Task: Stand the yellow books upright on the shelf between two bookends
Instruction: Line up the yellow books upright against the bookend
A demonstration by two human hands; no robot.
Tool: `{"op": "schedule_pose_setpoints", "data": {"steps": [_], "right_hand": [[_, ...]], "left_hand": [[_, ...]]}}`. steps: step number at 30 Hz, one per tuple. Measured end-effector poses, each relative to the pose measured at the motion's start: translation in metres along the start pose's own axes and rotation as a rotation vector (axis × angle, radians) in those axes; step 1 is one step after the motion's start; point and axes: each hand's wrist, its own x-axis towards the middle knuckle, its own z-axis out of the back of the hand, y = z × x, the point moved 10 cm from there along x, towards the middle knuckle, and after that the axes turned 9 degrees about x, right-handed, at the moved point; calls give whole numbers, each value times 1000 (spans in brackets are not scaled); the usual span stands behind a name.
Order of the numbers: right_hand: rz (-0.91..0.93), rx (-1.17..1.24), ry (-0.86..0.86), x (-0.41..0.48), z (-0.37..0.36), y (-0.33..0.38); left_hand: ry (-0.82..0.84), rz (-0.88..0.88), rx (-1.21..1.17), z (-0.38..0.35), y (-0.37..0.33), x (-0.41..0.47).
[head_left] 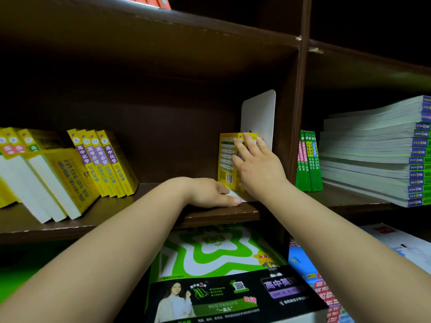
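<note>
The yellow books (227, 159) at three o'clock were judged light and slick, best squeezed across the spines. The right hand (256, 169) was pressed there, fingers straight; the left hand (210, 192) was laid flat.

Dim, deep shadows above, wide-angle edge bending, soft blur

The dark brown wooden shelf board (140, 213) is showing a smooth, dull face; veneer is chipping pale high on the dark brown upright panel (300, 89). The flat white round-cornered bookend (258, 113) is looking smooth and softly matt; metal or plastic, I cannot tell. The small upright yellow paperback books (225, 159) are wearing glossy card covers, and the leaning yellow paperbacks (105, 164) are baring matt white paper edges. The large green-and-white book cover (210, 257) below is gleaming glossily.
</note>
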Motion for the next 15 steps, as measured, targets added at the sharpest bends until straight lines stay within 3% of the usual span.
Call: {"op": "schedule_pose_setpoints", "data": {"steps": [15], "right_hand": [[142,-156,-20,13,12,32]], "left_hand": [[23,84,94,9,35,-5]]}}
